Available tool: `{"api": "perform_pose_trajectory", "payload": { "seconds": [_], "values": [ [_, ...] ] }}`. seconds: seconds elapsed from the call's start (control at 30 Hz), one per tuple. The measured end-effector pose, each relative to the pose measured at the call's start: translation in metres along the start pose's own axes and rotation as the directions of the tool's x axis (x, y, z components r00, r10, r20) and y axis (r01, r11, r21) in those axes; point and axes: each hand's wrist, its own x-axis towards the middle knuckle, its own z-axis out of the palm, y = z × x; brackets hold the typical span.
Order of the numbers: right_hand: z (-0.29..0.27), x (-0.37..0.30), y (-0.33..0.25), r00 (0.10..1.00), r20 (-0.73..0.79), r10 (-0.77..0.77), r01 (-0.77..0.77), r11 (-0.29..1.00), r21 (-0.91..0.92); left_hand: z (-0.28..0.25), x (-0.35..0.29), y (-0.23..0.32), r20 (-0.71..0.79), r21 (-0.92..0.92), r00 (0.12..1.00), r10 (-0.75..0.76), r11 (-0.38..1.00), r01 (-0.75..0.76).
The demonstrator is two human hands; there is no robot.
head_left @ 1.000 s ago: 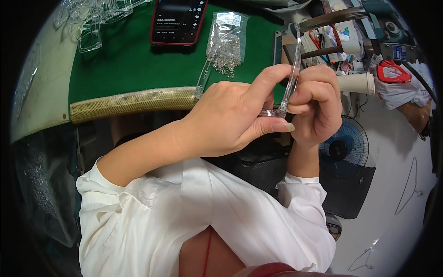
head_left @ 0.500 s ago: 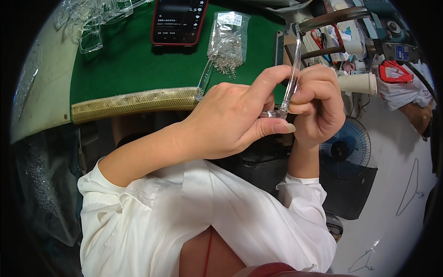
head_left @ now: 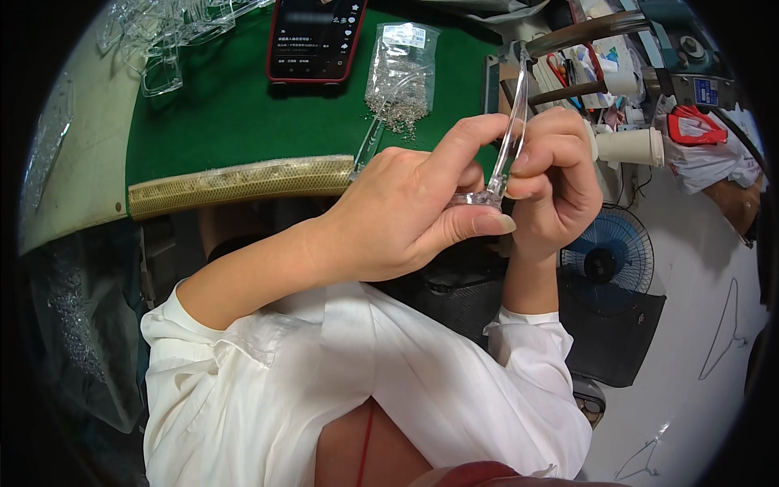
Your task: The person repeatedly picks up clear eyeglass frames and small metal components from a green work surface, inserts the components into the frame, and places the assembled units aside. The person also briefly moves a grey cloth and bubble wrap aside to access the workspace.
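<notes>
A clear plastic eyeglass frame is held up between my hands, with one temple [head_left: 510,138] rising on the right and the other temple [head_left: 370,144] sticking out behind my left hand [head_left: 406,207]. That hand is closed around the front of the frame, its thumb under the hinge corner [head_left: 487,197] and its index finger against the right temple. Just to the right, my right hand [head_left: 560,178] is curled with its fingertips pinched at the temple near the hinge. Anything small in that pinch is hidden. Most of the frame's front lies behind my left hand.
Ahead on the green table mat [head_left: 211,114] lie a clear bag of tiny metal parts [head_left: 402,77] and a red-edged phone [head_left: 315,40]. Clear frames [head_left: 162,57] pile up at far left. A gold-meshed strip [head_left: 243,187] lines the near edge. Right: paper cup [head_left: 637,146], fan [head_left: 604,256].
My hands and the eyeglass frame have shifted only slightly. The right fingers have moved a little at the hinge end of the temple.
</notes>
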Motion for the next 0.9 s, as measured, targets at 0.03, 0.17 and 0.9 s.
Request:
{"api": "perform_pose_trajectory", "payload": {
  "seconds": [0.03,0.17,0.9],
  "values": [
    [-0.001,0.0,-0.002,1.0,0.008,0.005,-0.005,1.0,-0.011,0.0,0.0,0.0,0.0,-0.011,1.0,0.006,1.0,-0.006],
    [-0.005,0.0,0.0,0.997,0.059,-0.051,0.053,0.998,-0.036,0.001,0.001,0.0,0.003,-0.057,1.0,0.002,0.998,-0.002],
    [-0.031,-0.012,0.01,0.871,-0.04,0.49,-0.411,0.771,0.486,0.024,0.063,-0.012,-0.152,0.138,0.968,0.198,0.974,-0.177]
  ]
}}
